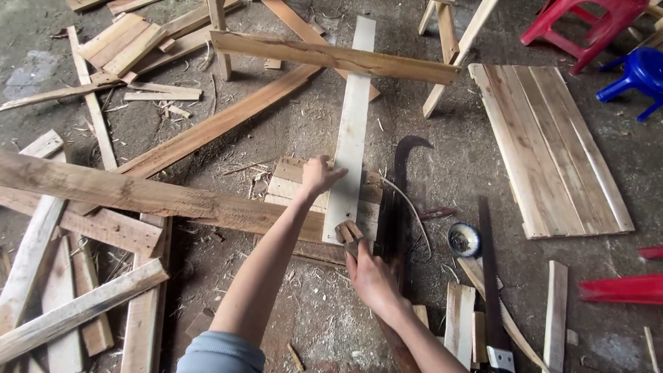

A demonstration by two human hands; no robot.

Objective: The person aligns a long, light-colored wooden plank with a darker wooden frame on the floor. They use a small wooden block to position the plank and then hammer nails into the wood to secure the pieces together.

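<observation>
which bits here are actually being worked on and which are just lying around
In hand:
- left hand pressing on the pale slat
- right hand gripping a hammer
- small pallet under the slat

Lying about:
- curved blade
- handsaw
- bowl
- plank panel
- red stool
- blue stool
- loose planks

My left hand [321, 174] presses the pale plank [352, 131] flat on a small pallet [293, 181] — my right hand [369, 276] holds a small wood block [349, 231] at the plank's near end, beside a curved blade [400, 186] on the floor [456, 159].
</observation>
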